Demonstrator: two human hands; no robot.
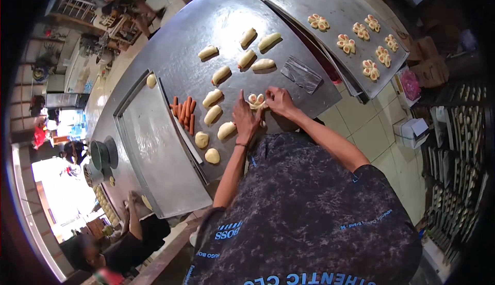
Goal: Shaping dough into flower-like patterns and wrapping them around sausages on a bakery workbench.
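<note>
Both hands, left hand [245,116] and right hand [279,101], pinch a pale flower-shaped dough piece [256,100] against the steel surface [180,53], steadying its petals; orange sausages [184,112] lie just left.

We see bright glare on the steel table [216,22] from overhead light, blown-out daylight at the doorway [56,192] on our left, strong fisheye bending, dark vignetted corners and soft focus toward the rim.

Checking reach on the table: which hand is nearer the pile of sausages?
Left. The left hand lies just right of the sausages, past some dough pieces; the right hand is farther right, at the shaped bun.
</note>
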